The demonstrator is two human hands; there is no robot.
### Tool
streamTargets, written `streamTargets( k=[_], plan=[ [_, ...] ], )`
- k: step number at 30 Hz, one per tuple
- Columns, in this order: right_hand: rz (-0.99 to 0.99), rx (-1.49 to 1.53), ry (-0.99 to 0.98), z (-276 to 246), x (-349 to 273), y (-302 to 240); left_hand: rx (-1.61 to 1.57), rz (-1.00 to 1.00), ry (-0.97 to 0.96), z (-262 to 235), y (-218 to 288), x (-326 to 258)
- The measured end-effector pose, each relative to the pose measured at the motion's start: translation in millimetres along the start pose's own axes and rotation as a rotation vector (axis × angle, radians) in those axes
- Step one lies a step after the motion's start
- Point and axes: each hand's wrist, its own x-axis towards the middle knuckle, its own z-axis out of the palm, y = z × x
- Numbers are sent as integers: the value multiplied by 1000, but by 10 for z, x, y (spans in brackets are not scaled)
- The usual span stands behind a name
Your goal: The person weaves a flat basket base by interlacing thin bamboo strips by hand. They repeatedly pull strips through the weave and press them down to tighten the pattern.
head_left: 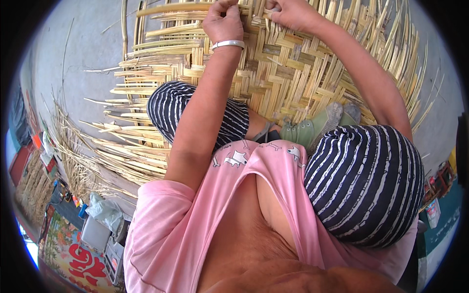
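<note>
Left hand [223, 22], 12 o'clock: fingers were curled at long strip [171, 8], couldn't tell grip. Right hand [292, 14], 1 o'clock: pinched mat [288, 80] edge, fingertips together.

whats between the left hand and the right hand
In the head view, a short stretch of the woven mat, with its pale strips, lies between the left hand and the right hand.
</note>
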Motion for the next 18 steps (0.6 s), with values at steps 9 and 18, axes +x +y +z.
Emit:
streamTargets(
  k=[9, 18],
  plan=[
    [-41, -39, 152, 258, -184, -46, -132, -105, 19, -42, -92, -23],
    [259, -29, -34, 24, -254, -547, -156, -158, -17, -139, -32, -101]
  ],
)
